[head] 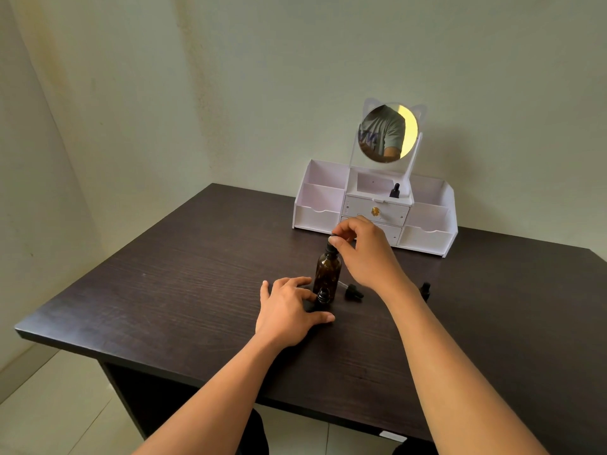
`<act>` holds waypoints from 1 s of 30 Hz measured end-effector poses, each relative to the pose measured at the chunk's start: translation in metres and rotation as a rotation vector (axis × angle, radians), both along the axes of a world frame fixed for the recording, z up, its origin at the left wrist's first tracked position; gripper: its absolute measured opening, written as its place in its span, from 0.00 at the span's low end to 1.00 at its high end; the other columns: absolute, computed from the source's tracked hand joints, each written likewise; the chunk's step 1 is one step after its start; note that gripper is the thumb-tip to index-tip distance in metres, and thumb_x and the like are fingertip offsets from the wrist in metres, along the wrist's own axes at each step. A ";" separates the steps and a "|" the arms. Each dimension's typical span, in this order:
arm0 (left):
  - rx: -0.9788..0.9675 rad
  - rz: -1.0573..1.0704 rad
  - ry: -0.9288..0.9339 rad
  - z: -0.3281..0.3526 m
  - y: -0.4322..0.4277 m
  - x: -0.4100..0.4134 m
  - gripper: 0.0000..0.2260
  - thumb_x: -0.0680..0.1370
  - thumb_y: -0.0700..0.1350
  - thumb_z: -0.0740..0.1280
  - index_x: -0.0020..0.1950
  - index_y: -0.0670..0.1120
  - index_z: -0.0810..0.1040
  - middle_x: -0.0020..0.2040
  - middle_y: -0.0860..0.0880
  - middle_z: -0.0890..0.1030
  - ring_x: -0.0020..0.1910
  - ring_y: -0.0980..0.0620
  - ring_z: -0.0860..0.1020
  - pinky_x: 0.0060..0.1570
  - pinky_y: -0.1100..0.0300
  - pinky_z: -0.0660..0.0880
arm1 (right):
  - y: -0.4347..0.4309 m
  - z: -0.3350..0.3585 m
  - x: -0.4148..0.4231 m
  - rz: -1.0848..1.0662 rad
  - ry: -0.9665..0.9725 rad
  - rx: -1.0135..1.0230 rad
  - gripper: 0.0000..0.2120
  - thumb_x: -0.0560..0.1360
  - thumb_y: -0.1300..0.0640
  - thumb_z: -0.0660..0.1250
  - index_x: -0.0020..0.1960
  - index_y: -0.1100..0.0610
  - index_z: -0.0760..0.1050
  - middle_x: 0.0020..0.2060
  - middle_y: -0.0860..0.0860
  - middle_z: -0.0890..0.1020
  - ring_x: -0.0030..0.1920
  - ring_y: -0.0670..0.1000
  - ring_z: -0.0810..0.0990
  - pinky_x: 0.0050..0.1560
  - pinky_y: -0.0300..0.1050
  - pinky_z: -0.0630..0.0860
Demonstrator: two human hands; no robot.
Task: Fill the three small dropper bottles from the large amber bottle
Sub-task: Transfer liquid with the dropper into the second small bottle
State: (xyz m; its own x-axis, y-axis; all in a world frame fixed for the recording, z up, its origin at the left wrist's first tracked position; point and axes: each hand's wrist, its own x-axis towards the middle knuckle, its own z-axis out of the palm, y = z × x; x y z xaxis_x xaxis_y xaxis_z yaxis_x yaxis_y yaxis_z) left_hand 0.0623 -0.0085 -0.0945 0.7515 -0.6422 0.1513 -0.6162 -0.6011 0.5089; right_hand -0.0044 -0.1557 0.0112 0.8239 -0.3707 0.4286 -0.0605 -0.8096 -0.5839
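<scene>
The large amber bottle [327, 272] stands upright in the middle of the dark table [184, 284]. My right hand [361, 247] pinches the black dropper top [332, 245] at its neck. Just in front of it stands a small uncapped dropper bottle [323, 296], with my left hand [289, 307] closed around its base on the table. A loose dropper cap with its glass pipette [352, 289] lies to the right of the amber bottle. Another small dropper bottle [425, 289] shows partly behind my right forearm. A third [395, 190] stands in the organizer's middle compartment.
A white desk organizer [427, 221] with drawers and a round cat-ear mirror [387, 133] stands at the back of the table against the wall. The table's near edge runs below my forearms, with tiled floor [49, 405] to the left.
</scene>
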 end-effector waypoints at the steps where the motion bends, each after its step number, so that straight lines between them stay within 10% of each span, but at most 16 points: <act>1: 0.003 0.000 -0.001 0.000 0.000 0.000 0.25 0.71 0.70 0.69 0.62 0.57 0.81 0.75 0.59 0.67 0.76 0.53 0.58 0.77 0.39 0.43 | 0.000 -0.001 0.001 -0.004 0.008 0.000 0.02 0.79 0.56 0.68 0.51 0.53 0.78 0.47 0.46 0.78 0.46 0.42 0.75 0.47 0.34 0.70; 30: -0.006 -0.009 -0.002 0.000 0.001 0.000 0.25 0.71 0.69 0.69 0.62 0.57 0.82 0.75 0.59 0.67 0.76 0.54 0.58 0.77 0.40 0.43 | 0.003 0.004 -0.002 -0.029 0.058 -0.011 0.03 0.77 0.55 0.70 0.49 0.52 0.79 0.40 0.43 0.79 0.40 0.40 0.76 0.41 0.32 0.70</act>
